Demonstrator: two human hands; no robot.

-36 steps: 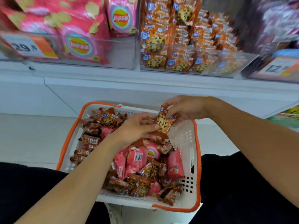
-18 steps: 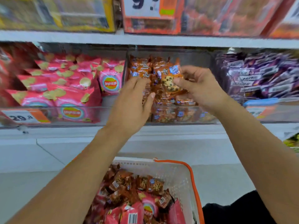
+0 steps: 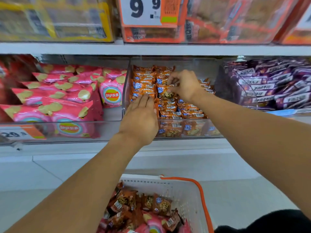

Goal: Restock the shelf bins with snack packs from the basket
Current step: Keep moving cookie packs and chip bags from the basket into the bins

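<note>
Head view: right hand (image 3: 184, 84) pinches a cookie pack (image 3: 165, 93) into the middle bin (image 3: 185, 130); left hand (image 3: 140, 120) lies flat, fingers together. Basket (image 3: 201, 190) looks far from empty.

Cookie bin (image 3: 193, 130) between chip bin (image 3: 107, 130) and bar bin (image 3: 232, 91).

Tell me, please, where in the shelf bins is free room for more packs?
Free: the pink chip bin floor at its right front, beside the divider; the cookie bin's back right corner. Crowded: cookie packs under both hands, and the purple bin.
</note>
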